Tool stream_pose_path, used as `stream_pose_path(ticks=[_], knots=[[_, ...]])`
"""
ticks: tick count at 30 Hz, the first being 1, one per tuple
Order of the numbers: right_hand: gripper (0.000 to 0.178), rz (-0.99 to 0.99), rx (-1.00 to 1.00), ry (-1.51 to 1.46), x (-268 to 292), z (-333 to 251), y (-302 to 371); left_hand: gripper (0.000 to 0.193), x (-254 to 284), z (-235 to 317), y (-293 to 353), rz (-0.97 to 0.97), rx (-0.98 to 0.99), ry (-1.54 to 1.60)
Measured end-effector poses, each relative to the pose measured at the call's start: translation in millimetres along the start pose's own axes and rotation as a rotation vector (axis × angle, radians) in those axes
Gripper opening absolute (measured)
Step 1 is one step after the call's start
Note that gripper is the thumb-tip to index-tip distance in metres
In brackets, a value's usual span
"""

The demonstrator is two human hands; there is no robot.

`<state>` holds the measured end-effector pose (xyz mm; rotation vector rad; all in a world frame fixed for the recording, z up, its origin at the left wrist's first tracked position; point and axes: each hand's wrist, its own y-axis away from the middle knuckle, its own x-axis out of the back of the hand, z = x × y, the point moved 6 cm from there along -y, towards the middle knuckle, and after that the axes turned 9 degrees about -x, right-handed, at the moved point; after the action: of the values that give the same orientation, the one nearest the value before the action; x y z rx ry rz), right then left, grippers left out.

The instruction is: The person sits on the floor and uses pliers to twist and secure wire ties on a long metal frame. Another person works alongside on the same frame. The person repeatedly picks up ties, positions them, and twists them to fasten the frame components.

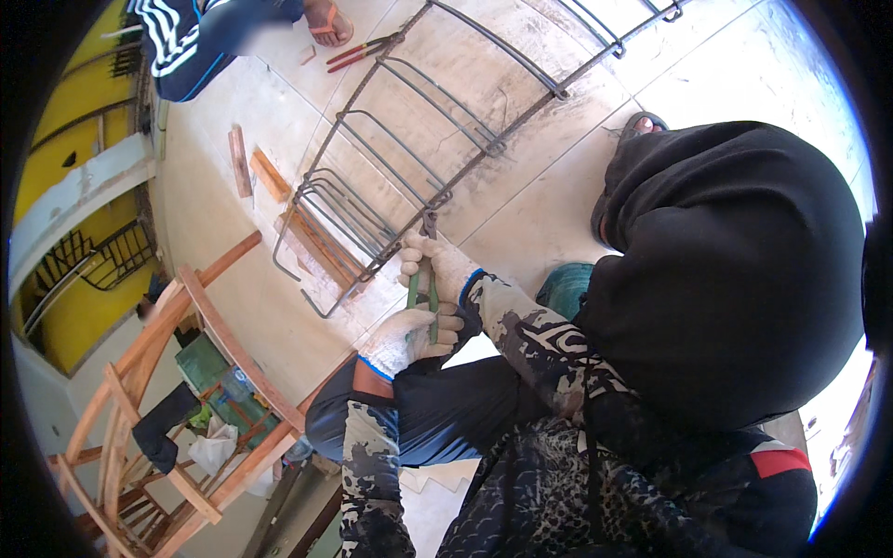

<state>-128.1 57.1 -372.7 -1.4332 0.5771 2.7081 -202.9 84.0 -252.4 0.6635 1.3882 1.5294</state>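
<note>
Both gloved hands are wrapped around the green-handled pliers (423, 288), left hand (406, 339) low on the grips, right hand (445, 265) higher up, jaws biting the rebar cage (409, 158) at a joint. The cage lies across pale floor tiles (539, 200) running toward 1 o'clock. Red-handled cutters (358, 51) sit at 11 o'clock by another person's sandalled foot (327, 20). Wooden frame (177, 409) at 8 o'clock, yellow wall (65, 130) at 9.
</note>
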Motion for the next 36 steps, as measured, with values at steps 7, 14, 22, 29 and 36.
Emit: stream_pose_path(ticks=[7, 14, 22, 29, 36], knots=[[0.012, 0.702, 0.126, 0.494, 3.3, -10.1, 3.6, 0.050, -8.6, 18.6, -2.4, 0.567, -0.278, -1.260], [0.020, 0.255, -0.043, 0.115, -0.6, 0.2, 3.1, 0.038, -1.0, 16.6, -8.2, 0.333, -0.188, -0.685], [0.014, 0.569, 0.398, 0.775, 65.1, -12.8, -43.1, 0.031, -1.4, 3.4, -26.8, 0.433, -0.237, -1.036], [0.014, 0.178, 0.035, -0.037, 1.0, -0.3, 12.7, 0.023, 16.8, -4.8, -13.4, 0.202, 0.020, -0.187], [0.025, 0.551, 0.206, 0.393, 17.3, -8.7, -0.3, 0.026, 14.4, 1.9, -17.0, 0.373, -0.160, -0.685]])
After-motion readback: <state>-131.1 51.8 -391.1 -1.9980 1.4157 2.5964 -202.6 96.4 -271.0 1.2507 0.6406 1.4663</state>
